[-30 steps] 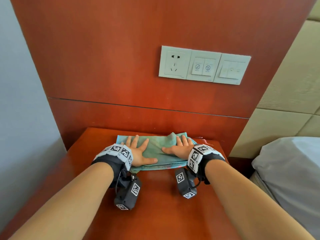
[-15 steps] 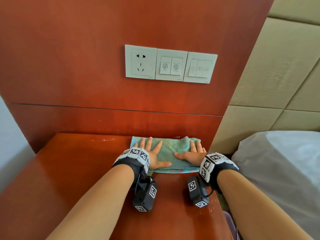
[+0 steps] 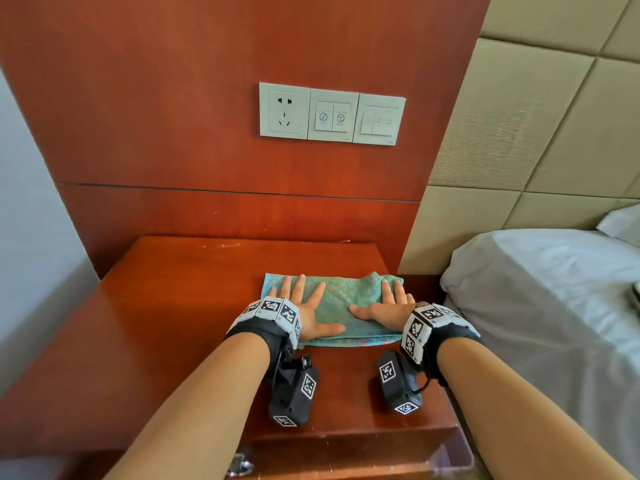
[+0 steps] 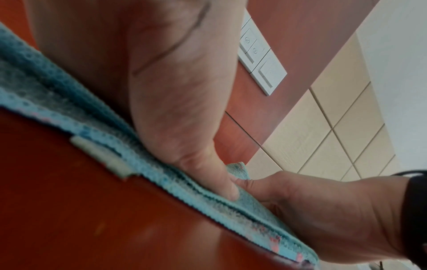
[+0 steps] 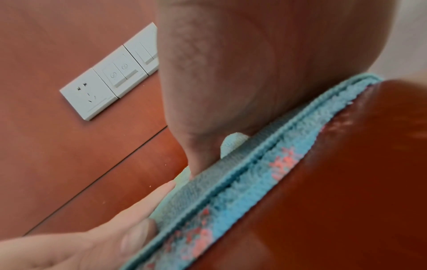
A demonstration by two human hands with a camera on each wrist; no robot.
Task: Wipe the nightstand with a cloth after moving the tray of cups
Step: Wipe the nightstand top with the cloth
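A folded teal cloth (image 3: 341, 308) with pink marks along its near edge lies on the right half of the red-brown nightstand (image 3: 166, 327), close to its right edge. My left hand (image 3: 306, 306) lies flat on the cloth's left part, fingers spread and straight. On the right part my right hand (image 3: 388, 308) presses down flat in the same way. In the left wrist view my palm (image 4: 161, 91) bears on the layered cloth (image 4: 57, 102), thumb beside the other hand's thumb. The right wrist view has the cloth (image 5: 265, 164) under my palm (image 5: 219, 82). No tray or cups are in view.
A red wood wall panel (image 3: 207, 133) with a white socket and switch plate (image 3: 331, 114) stands behind the nightstand. A bed with white bedding (image 3: 540, 289) lies right of it, under a beige padded headboard (image 3: 519, 133). A drawer front with a metal knob (image 3: 239, 464) shows below.
Both hands have slid the cloth from the nightstand's back edge rightward and then toward me. It now lies farther from the wall panel, near the right edge.
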